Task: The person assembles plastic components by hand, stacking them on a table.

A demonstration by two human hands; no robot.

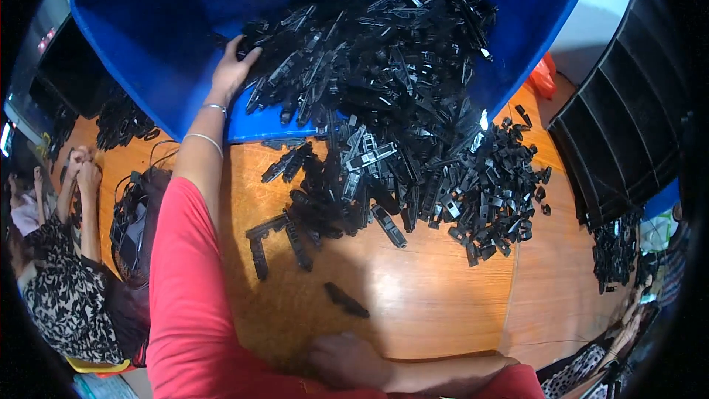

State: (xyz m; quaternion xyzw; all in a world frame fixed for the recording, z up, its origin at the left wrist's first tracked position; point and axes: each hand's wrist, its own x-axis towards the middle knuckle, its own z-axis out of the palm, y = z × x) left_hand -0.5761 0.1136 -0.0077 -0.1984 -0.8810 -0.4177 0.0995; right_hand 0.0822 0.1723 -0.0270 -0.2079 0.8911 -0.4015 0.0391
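My left hand (235,68) reaches into a large blue plastic bin (148,44), close to its left wall. Its thumb and fingers are bent around a dark piece, seemingly one of the black plastic parts; the grip is partly lost in shadow. A heap of long black plastic parts (384,52) fills the bin and spills over its low front lip onto the wooden table (436,303). Near the front edge, my right hand (343,358) lies low in shadow, its fingers indistinct. A single loose black part (346,300) lies just beyond it.
Small black pieces (495,192) are piled right of the spill. A dark bag with cables (136,229) sits left of my arm. Another person's hands (85,174) are at the far left. Black ribbed panels (620,103) stand at right, near more stacked parts (614,255).
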